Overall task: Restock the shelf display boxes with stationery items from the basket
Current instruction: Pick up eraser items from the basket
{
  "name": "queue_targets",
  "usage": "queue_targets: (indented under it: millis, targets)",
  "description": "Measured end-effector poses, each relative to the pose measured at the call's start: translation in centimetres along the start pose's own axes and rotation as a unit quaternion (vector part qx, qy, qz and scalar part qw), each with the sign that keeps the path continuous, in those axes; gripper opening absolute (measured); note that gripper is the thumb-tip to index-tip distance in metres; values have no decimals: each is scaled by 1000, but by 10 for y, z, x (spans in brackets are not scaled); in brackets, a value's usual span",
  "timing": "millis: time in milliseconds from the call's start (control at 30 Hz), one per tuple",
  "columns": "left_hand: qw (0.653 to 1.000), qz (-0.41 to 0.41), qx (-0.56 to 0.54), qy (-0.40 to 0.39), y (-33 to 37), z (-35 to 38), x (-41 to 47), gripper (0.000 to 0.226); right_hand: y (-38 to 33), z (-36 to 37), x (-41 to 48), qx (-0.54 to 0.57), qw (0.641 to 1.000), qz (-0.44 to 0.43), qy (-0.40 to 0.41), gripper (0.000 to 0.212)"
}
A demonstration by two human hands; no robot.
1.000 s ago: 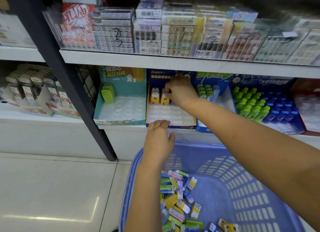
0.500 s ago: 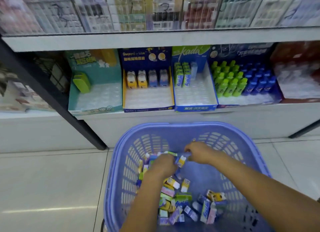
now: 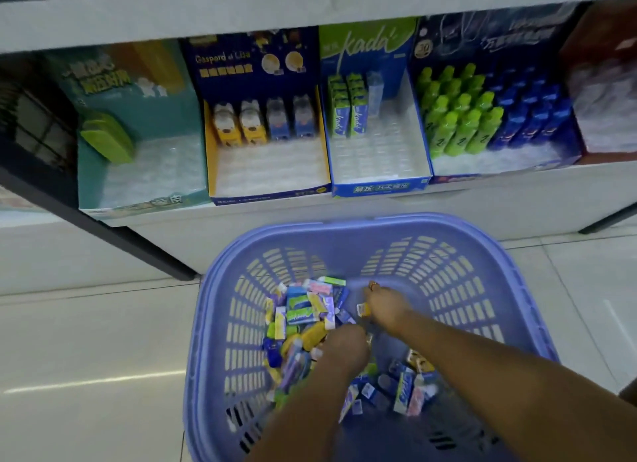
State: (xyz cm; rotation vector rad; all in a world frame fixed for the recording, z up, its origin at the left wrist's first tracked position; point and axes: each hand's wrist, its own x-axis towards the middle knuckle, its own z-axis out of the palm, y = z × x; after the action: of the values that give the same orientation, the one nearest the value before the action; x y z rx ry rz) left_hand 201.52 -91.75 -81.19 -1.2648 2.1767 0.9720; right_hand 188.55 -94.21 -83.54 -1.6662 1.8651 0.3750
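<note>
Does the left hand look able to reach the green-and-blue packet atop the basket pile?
Probably yes: the green-and-blue packet lies uncovered on the pile, near the left hand, with nothing between.

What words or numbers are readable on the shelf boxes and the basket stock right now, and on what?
"Gaspard et Lisa": dark blue box, back panel.
"kada": green-and-blue box, back panel, and the green packs in it.
"30": round badge on the bottle box.
Chinese print on the teal box and the box fronts: too blurred.
The packs in the basket: too small to read.
</note>
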Motion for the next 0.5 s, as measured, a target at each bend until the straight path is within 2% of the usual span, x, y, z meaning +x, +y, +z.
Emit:
queue_targets:
  millis: [67, 167, 300, 367, 433, 500]
  targets:
    - [999, -37, -4, 22, 4, 5, 9, 38, 4, -12, -1, -3, 999, 24, -29, 40]
    - [995, -78, 37, 39, 11, 15, 21, 60, 13, -38, -6, 25, 997, 40, -68, 42]
    - [993, -78, 66, 53, 18, 22, 31, 55, 28, -76, -23, 158, 976, 68, -135, 29]
    - [994, -86, 33, 52, 19, 19, 32, 54, 31, -91, -33, 288, 941, 92, -151, 23]
    - [993, -105, -29, 47, 18, 13, 31, 54, 32, -106, -45, 435, 876, 96, -183, 20]
    - [987, -111, -106, 47, 19, 1, 29, 40, 31, -120, -57, 532, 822, 67, -193, 19]
